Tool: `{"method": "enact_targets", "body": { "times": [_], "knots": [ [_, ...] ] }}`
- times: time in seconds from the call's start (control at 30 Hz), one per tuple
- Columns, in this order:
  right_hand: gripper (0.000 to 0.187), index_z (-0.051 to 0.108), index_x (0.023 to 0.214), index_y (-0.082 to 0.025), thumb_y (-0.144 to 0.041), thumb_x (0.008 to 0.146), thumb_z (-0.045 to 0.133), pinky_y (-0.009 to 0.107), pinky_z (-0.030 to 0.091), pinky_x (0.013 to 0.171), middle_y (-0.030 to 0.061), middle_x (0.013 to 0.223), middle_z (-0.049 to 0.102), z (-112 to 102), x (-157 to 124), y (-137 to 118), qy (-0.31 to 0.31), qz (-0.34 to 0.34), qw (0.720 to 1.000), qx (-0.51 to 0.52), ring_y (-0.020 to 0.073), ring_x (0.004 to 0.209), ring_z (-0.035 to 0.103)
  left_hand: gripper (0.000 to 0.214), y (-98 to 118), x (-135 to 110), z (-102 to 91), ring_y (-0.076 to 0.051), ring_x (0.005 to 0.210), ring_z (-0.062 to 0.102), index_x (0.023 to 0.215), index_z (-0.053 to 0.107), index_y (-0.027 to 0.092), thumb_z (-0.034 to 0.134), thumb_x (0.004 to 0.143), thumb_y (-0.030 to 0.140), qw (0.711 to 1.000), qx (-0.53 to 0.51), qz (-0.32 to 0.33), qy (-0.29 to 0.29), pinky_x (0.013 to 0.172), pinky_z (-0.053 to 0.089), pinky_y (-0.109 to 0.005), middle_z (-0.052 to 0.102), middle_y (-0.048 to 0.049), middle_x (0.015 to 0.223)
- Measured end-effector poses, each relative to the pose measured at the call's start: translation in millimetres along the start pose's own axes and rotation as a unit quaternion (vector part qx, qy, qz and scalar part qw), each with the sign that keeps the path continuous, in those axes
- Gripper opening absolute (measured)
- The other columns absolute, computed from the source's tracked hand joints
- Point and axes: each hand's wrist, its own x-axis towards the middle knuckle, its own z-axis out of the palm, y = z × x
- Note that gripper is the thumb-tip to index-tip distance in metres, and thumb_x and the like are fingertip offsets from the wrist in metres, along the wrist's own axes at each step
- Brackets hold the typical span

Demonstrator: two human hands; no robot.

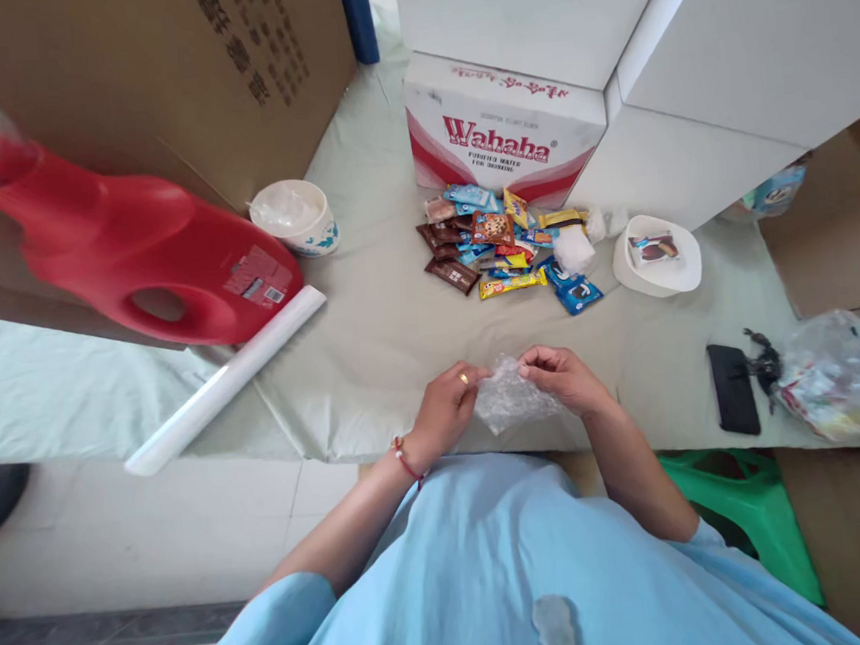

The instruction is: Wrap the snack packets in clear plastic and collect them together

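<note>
A crumpled clear plastic bag [516, 400] is stretched between my two hands, low over the front edge of the covered table. My left hand [450, 404] pinches its left upper side, with a ring on one finger. On the other side, my right hand [561, 379] is closed on the bag's upper right edge, thumb against the fingers. Beyond the hands lies a pile of wrapped snacks [493, 229] in brown, blue and yellow packets. Right of the pile stands a white tub [656, 273] with a wrapped snack [654, 249] on top.
A red detergent bottle [159, 246], a white roll [228, 380] and a paper cup [321, 234] are at the left. A Wahaha carton [504, 135] stands behind the snacks. At the right lie a black phone [734, 388] and a filled plastic bag [830, 378]; a green stool [783, 522] is below.
</note>
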Motion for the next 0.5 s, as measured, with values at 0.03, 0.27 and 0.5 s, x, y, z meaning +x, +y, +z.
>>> {"method": "enact_targets", "body": {
  "times": [0.03,0.27,0.5],
  "knots": [
    [0.043,0.071,0.082,-0.019,-0.058,0.073,0.087,0.024,0.038,0.059,-0.0033,0.069,0.061,0.7,0.0,0.5,0.016,-0.017,1.0,-0.013,0.0102,0.061,0.048,0.029,-1.4,0.0,-0.3,-0.018,0.092,0.068,0.108,0.072,0.024,0.049,0.094,0.015,0.999,0.0,-0.009,0.035,0.085,0.053,-0.031,0.073,-0.0055,0.103],
    [0.024,0.072,0.086,-0.023,-0.046,0.093,0.072,0.029,0.043,0.063,0.0005,0.075,0.063,14.3,-9.3,7.3,0.186,-0.224,0.934,-0.205,0.0146,0.066,0.053,0.036,10.6,1.8,-2.1,-0.018,0.077,0.062,0.083,0.062,0.021,0.059,0.095,0.055,0.96,-0.171,-0.2,0.094,0.071,0.051,-0.031,0.064,-0.0028,0.08],
    [0.015,0.076,0.096,-0.025,-0.038,0.097,0.067,0.03,0.051,0.069,0.0044,0.086,0.07,28.4,-12.5,15.0,0.116,-0.27,0.918,-0.266,0.0171,0.074,0.063,0.035,26.5,13.2,10.0,-0.02,0.092,0.065,0.089,0.068,0.019,0.078,0.081,0.051,0.936,-0.284,-0.208,0.024,0.085,0.051,-0.032,0.071,-0.0044,0.093]
  ]
}}
